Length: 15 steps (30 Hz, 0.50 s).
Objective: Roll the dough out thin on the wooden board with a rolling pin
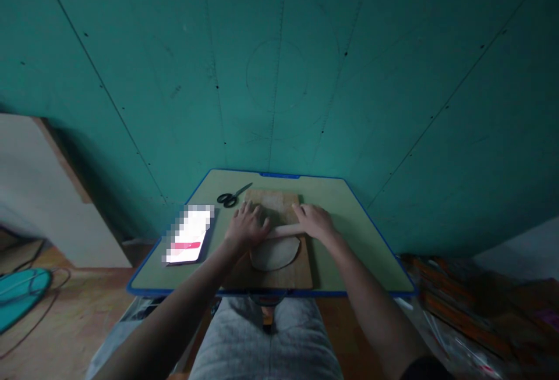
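A pale rolling pin [286, 230] lies crosswise over a flat sheet of dough [275, 255] on a wooden cutting board [299, 278]. My left hand [250, 224] is closed over the pin's left end, and my right hand [315, 221] grips its right end. The dough shows below the pin, rounded and thin, with its near edge on the board. Whether any dough lies beyond the pin, I cannot tell. The undersides of both hands are hidden.
Black-handled scissors [231, 198] lie beyond my left hand. A tablet with a lit screen [192, 234] is at the left of the blue-edged table [358, 252]. A green wall [279, 77] rises behind it. Boxes and bags [471, 310] crowd the floor at right.
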Available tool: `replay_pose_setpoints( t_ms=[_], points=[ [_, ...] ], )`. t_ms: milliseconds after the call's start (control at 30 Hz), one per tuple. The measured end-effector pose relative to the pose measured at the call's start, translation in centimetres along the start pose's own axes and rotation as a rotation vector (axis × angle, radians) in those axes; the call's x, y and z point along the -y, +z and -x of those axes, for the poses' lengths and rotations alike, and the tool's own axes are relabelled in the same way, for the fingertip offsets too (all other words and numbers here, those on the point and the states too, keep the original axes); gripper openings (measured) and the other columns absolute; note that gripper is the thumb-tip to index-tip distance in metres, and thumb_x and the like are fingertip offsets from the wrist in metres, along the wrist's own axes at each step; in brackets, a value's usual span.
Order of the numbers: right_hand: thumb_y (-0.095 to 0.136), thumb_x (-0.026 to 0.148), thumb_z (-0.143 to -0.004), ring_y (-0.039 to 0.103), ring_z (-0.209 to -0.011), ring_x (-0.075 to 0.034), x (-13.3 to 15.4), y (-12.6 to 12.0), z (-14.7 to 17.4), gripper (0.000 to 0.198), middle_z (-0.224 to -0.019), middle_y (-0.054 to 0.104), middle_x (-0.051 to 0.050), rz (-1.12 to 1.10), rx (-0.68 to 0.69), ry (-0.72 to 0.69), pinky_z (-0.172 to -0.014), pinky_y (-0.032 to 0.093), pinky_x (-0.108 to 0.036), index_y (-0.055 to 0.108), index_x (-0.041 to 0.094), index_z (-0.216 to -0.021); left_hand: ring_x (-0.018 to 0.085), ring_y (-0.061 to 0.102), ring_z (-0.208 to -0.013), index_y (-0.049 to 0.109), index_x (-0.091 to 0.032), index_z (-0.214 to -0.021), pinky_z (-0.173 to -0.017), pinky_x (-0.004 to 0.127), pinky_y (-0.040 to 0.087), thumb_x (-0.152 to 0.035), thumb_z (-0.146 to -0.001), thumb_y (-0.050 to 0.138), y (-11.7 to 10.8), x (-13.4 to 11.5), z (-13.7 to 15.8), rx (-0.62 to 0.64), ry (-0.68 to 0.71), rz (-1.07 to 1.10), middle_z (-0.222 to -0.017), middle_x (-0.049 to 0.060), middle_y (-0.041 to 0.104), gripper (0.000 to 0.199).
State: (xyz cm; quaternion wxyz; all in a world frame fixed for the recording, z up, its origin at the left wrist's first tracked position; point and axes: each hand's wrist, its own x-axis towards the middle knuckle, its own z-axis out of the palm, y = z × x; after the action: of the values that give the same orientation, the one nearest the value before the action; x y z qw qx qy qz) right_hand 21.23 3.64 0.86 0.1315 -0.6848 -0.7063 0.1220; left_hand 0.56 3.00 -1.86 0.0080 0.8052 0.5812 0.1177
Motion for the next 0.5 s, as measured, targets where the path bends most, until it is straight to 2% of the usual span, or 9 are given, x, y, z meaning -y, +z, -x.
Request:
replay_pose_setpoints(
  t_ms=[100, 233, 367, 500],
  points=[
    [0.034, 0.047, -0.1, 0.065, -0.106, -0.024, -0.2, 0.6, 0.8, 0.047, -0.11, 0.071, -0.016, 0.211, 0.112, -0.03, -0.085, 0.044, -0.029, 0.069, 0.017, -0.111, 0.035, 0.041, -0.134, 0.055, -0.013, -0.125, -0.103, 0.047, 0.038, -0.045, -0.093, 0.042, -0.9, -0.7, 0.4, 0.006, -0.051, -0.045, -0.137, 0.02, 0.051, 0.046],
    [0.041, 0.036, -0.098, 0.065, -0.106, -0.025, -0.6, 0.6, 1.9, 0.036, -0.113, 0.07, -0.015, 0.334, 0.194, -0.108, -0.082, 0.045, -0.03, 0.067, 0.02, -0.118, 0.034, 0.057, -0.111, 0.06, -0.011, -0.114, -0.089, 0.043, 0.046, -0.045, -0.092, 0.041, -1.9, -1.6, 1.0, 0.007, -0.101, -0.097, -0.118, 0.02, 0.061, 0.045],
    [0.041, 0.033, -0.098, 0.067, -0.102, -0.025, -0.6, 0.5, 3.6, 0.036, -0.11, 0.071, -0.016, 0.368, 0.177, -0.095, -0.081, 0.046, -0.03, 0.068, 0.019, -0.115, 0.034, 0.06, -0.103, 0.061, -0.012, -0.111, -0.084, 0.043, 0.046, -0.047, -0.09, 0.041, -2.0, -2.1, 1.9, -0.058, -0.147, -0.143, -0.11, 0.02, 0.063, 0.045],
    [0.036, 0.033, -0.099, 0.068, -0.1, -0.024, -0.2, 0.8, 6.0, 0.04, -0.107, 0.072, -0.015, 0.387, 0.097, -0.095, -0.081, 0.046, -0.03, 0.069, 0.018, -0.114, 0.03, 0.064, -0.095, 0.063, -0.013, -0.106, -0.081, 0.04, 0.048, -0.041, -0.093, 0.035, -1.8, -2.5, 3.0, -0.021, -0.142, -0.14, -0.103, 0.017, 0.066, 0.042]
  ],
)
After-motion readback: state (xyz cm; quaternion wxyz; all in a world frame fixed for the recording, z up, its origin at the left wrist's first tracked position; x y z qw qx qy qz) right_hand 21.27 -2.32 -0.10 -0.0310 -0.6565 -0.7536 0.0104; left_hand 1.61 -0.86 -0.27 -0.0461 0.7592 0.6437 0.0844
